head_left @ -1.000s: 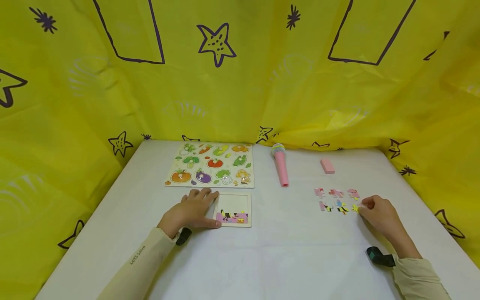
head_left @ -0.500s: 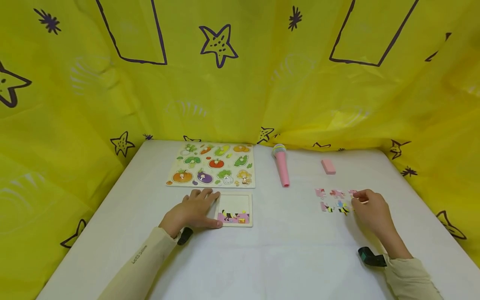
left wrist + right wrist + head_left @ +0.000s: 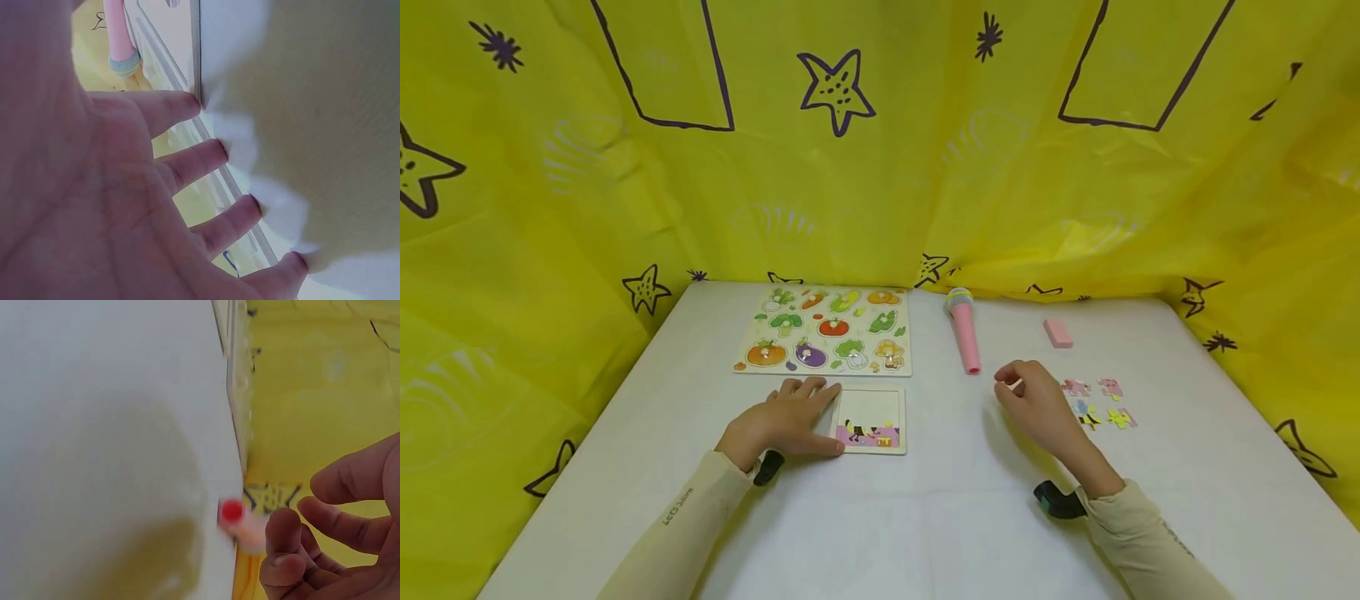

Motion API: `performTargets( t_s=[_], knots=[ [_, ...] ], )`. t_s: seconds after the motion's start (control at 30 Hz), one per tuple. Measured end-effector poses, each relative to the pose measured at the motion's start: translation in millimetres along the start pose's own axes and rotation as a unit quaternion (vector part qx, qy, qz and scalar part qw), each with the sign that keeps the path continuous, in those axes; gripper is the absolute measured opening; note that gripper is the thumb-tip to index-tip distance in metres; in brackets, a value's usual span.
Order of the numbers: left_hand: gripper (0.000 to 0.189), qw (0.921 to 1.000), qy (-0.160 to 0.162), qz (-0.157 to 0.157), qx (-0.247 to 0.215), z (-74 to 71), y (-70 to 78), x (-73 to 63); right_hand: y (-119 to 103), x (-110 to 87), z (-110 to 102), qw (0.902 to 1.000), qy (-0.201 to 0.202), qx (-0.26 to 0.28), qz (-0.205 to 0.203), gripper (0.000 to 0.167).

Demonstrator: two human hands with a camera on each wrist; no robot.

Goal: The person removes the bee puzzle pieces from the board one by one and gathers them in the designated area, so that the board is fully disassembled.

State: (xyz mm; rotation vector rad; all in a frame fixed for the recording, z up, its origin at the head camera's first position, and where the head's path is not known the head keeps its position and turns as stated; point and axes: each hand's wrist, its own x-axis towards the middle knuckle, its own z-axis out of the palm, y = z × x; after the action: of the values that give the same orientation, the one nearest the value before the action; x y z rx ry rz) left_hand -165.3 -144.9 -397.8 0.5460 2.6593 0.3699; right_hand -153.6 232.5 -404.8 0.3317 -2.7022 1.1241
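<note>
In the head view my left hand (image 3: 785,423) rests spread at the left side of a small puzzle tray (image 3: 900,421), thumb on its lower corner and index finger near its upper one. A strip of pink picture with a bee fills the tray's lower part; the upper part is bare. The left wrist view shows straight, separated fingers (image 3: 206,159). My right hand (image 3: 1037,406) is over the table, loosely curled, thumb and fingers apart with nothing between them, also in the right wrist view. Jigsaw pieces (image 3: 1111,387) lie just right of it, some hidden behind it.
Behind the tray lies a vegetable peg puzzle board (image 3: 833,327). A pink toy microphone (image 3: 966,333) lies right of the board, and a pink block (image 3: 1058,333) farther right. Yellow patterned cloth (image 3: 880,192) hangs around the white table (image 3: 880,533).
My right hand has moved left across the jigsaw pieces, from the yellow one at the right end toward the table's middle. The left hand has stayed at the tray.
</note>
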Motion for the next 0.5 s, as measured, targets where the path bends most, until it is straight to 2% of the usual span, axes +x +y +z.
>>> performTargets(
  t_s=[0.2, 0.5],
  knots=[
    [0.097, 1.0, 0.003, 0.005, 0.001, 0.9, 0.0, 1.6, -29.2, 7.1, 36.3, 0.9985, -0.024, 0.026, -0.042, 0.006],
    [0.096, 0.9999, 0.007, 0.005, 0.01, 1.0, 0.9, 2.3, -76.2, 15.8, 82.2, 0.9906, -0.116, 0.043, -0.058, 0.007]
  ],
)
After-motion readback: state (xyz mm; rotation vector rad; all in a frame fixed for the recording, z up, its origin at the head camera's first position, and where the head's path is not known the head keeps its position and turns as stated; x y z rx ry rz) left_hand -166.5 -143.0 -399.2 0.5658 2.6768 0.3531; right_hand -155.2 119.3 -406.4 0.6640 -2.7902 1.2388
